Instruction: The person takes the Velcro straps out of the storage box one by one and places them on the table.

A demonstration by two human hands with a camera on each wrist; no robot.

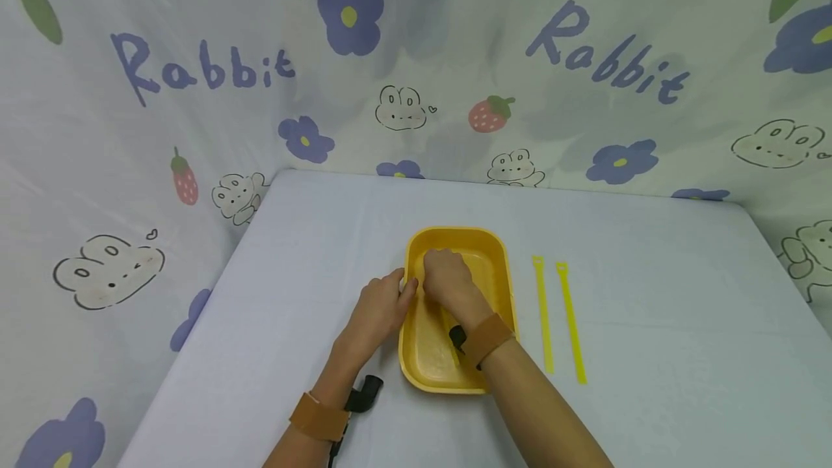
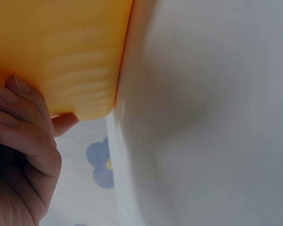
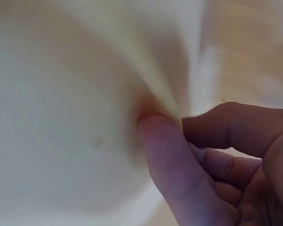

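The left hand [image 1: 380, 307] presses curled fingers on the yellow plastic tray's [image 1: 500, 251] side. The right hand [image 1: 448, 280] pinches a thin, bendy, light yellow strip [image 3: 151, 70] inside; grab its end.

Smooth, slightly glossy yellow plastic tray [image 1: 503, 266], two thin translucent yellow plastic strips [image 1: 559, 320] to its right, matt pale cloth over the tabletop [image 1: 650, 273], soft printed fabric backdrop [image 1: 195, 92], tan leather-like wrist straps [image 1: 486, 339]

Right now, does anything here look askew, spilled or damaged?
Nothing stands out. The yellow tray sits flat on the table, the left hand at its rim, the right hand inside, two yellow strips lying neatly beside it.
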